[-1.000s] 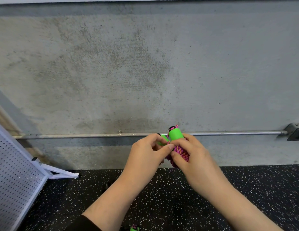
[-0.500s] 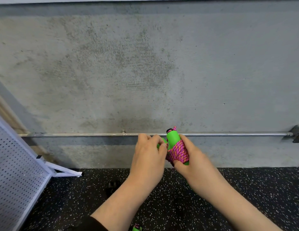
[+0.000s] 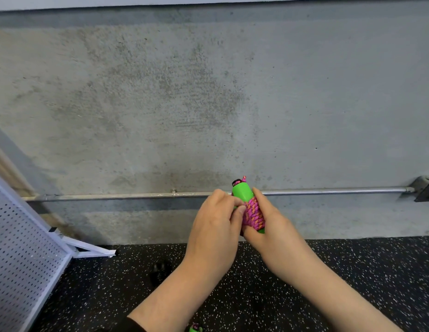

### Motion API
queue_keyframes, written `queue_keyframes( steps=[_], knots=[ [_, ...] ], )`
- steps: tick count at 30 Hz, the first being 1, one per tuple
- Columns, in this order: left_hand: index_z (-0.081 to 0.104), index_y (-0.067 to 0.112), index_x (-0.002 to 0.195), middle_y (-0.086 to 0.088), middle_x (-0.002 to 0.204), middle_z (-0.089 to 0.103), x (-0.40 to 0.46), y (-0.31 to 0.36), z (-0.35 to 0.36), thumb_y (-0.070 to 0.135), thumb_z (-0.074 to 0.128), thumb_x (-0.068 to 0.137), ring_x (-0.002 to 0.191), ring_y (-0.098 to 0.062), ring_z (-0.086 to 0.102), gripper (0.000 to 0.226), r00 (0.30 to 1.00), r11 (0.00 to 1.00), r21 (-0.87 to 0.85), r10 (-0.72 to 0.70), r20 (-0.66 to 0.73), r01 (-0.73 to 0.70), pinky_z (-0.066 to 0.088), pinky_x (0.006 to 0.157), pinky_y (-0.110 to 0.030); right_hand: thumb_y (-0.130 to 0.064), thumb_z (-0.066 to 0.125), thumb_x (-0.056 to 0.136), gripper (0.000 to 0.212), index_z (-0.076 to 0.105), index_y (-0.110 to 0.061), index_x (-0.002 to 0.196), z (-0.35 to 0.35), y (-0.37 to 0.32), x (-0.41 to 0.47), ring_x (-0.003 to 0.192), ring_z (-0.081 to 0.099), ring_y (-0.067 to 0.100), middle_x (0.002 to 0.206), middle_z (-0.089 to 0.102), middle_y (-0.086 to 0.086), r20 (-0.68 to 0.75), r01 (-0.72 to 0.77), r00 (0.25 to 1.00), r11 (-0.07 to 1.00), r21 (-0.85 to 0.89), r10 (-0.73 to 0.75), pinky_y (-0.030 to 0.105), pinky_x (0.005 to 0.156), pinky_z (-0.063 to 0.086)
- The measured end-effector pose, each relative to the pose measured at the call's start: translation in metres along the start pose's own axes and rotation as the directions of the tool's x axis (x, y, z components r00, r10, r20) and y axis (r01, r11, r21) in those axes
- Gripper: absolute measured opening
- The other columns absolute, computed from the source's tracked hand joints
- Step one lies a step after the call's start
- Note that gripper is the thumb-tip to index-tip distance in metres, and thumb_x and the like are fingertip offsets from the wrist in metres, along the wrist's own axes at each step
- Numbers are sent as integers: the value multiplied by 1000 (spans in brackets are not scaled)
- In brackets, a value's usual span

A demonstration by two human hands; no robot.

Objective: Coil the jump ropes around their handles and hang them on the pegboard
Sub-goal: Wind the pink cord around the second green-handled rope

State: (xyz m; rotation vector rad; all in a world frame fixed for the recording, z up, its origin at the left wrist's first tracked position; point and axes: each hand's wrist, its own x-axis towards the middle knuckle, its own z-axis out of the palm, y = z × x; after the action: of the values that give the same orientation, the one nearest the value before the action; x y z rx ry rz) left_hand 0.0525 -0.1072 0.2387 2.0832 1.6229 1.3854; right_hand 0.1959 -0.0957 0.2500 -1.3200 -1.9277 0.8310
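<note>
A jump rope with bright green handles is held upright in front of the concrete wall, its pink and orange cord wound tightly round the handles. My right hand grips the bundle from the right and below. My left hand presses on it from the left, fingertips on the cord. The white pegboard stands at the left edge, leaning on its frame. A second green handle end pokes in at the bottom edge between my arms.
A metal conduit pipe runs along the wall to a junction box at the right. The pegboard's white support foot juts onto the speckled black rubber floor. A small dark object lies on the floor.
My right thumb has slid off the front of the bundle, showing more of the wound cord. The bundle stays upright between both hands, and the view has shifted slightly.
</note>
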Motion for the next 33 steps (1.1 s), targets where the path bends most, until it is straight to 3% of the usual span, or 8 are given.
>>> queue_keyframes(
  steps=[3, 5, 8, 10, 12, 17, 26, 33],
  knots=[
    [72, 14, 117, 4, 104, 59, -1, -2, -3, 32, 51, 101, 98, -19, 59, 32, 984, 984, 69, 161, 75, -166, 51, 86, -44, -10, 70, 89, 51, 50, -52, 110, -6, 4, 4, 79, 62, -14, 85, 71, -28, -37, -56, 997, 971, 231, 66, 5, 73, 44],
    [74, 13, 117, 4, 108, 63, -2, 1, -8, 31, 53, 101, 103, -13, 60, 32, 985, 985, -15, 175, -16, -175, 51, 93, -35, -24, 77, 79, 57, 53, -49, 123, -7, 4, 8, 93, 69, -1, 100, 73, -22, -42, -69, 995, 947, 313, 87, 19, 86, 52],
    [70, 19, 91, 7, 90, 65, 2, 6, -21, 28, 60, 100, 85, -1, 60, 17, 959, 968, -245, -117, -258, 52, 45, 80, -16, -42, 89, 71, 80, 51, -31, 140, -6, -1, 12, 106, 70, 13, 116, 74, -8, -10, -50, 998, 894, 446, 61, 35, 98, 54],
    [63, 23, 90, 5, 83, 65, 6, 0, -26, 35, 64, 99, 78, -9, 62, 15, 879, 860, -445, -395, -266, 252, 50, 74, -29, -38, 81, 76, 69, 54, -25, 138, -1, -9, 12, 107, 70, 12, 116, 75, -7, -32, -11, 999, 858, 513, 32, 29, 96, 55],
    [62, 26, 99, 0, 92, 69, 7, -6, -31, 43, 64, 97, 86, -20, 67, 17, 795, 731, -559, -574, -195, 391, 58, 77, -46, -33, 72, 81, 56, 57, -25, 134, 6, -17, 11, 109, 70, 11, 116, 75, -7, -38, -7, 999, 822, 569, 34, 28, 96, 55],
    [75, 18, 110, -1, 103, 77, 2, -2, -52, 54, 54, 98, 89, -14, 69, 43, 678, 312, -728, -682, 276, 610, 57, 80, -41, -18, 69, 89, 46, 57, -23, 133, 27, -30, 13, 112, 70, 16, 119, 74, -4, 5, -14, 1000, 778, 629, 15, 31, 96, 54],
    [72, 10, 113, -10, 108, 77, -25, -5, -114, 21, 64, 98, 95, -19, 72, 20, 772, 421, -738, -599, 210, 527, 59, 91, -51, -26, 71, 82, 71, 40, -33, 145, 61, -75, -6, 112, 69, 11, 124, 70, -14, 26, 58, 996, 817, 573, -88, 33, 99, 54],
    [76, 20, 101, -6, 99, 77, -50, 14, -156, 36, 69, 95, 86, -12, 69, 18, 775, 545, -668, -627, 76, 507, 55, 74, -36, -24, 74, 90, 19, 66, -41, 96, 69, -124, -33, 106, 59, -2, 113, 58, -25, -114, 306, 950, 940, 148, -292, 18, 91, 46]
  ],
)
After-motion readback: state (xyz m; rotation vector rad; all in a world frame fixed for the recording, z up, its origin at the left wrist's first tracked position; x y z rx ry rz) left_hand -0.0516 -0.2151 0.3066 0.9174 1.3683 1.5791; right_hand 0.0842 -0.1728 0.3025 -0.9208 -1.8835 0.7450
